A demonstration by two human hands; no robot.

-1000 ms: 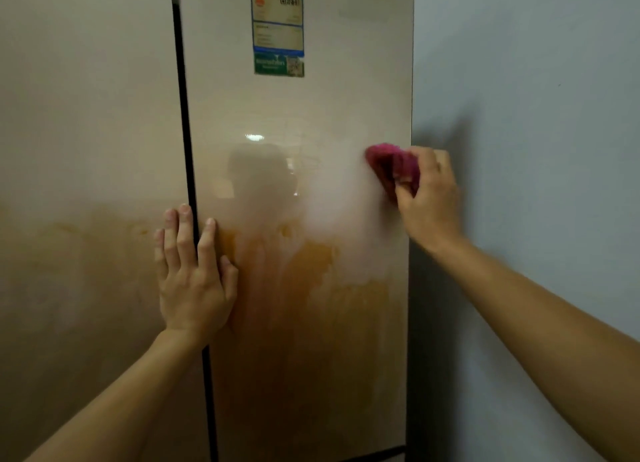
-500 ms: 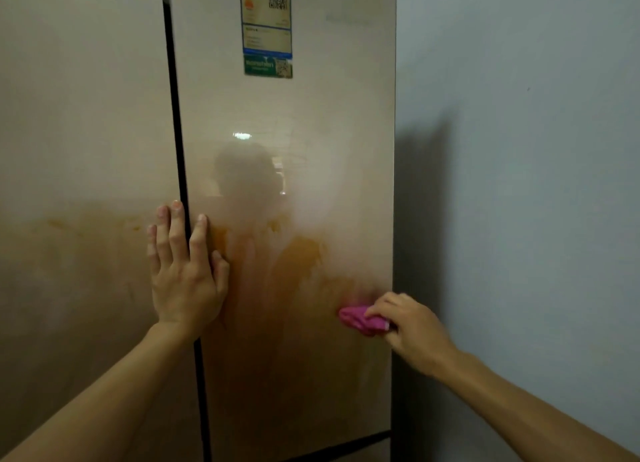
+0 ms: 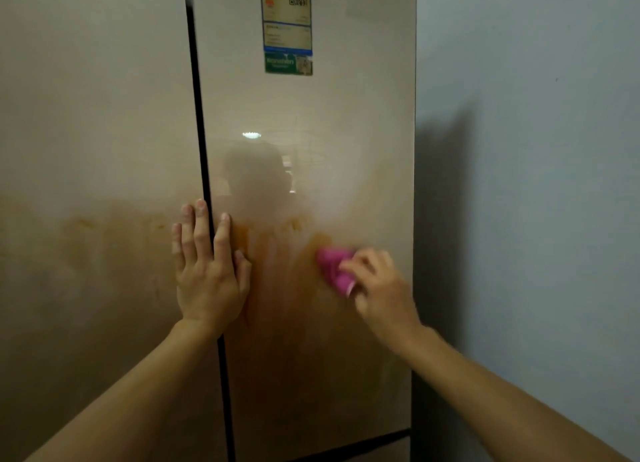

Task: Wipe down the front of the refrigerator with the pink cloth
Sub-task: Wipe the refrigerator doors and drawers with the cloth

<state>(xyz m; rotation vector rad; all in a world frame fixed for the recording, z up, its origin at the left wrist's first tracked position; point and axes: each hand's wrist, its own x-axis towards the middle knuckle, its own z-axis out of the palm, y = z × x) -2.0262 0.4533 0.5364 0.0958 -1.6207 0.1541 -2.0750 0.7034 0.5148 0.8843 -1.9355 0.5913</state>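
Note:
A tall beige two-door refrigerator (image 3: pixel 311 122) fills the view, with orange-brown smears across its lower half. My right hand (image 3: pixel 377 285) grips a bunched pink cloth (image 3: pixel 332 266) and presses it against the right door, in the smeared area. My left hand (image 3: pixel 207 271) lies flat with straight fingers across the dark gap (image 3: pixel 199 115) between the two doors, at about the same height as the cloth. The right hand and cloth are blurred by motion.
A blue and green label sticker (image 3: pixel 286 25) sits at the top of the right door. A pale grey wall (image 3: pixel 536 150) stands close to the fridge's right edge. A dark seam (image 3: pixel 349 449) crosses the door near the bottom.
My right hand with the cloth swept from the upper right edge of the door down low, then came back up and leftward into the smeared patch. My left hand stayed flat in place.

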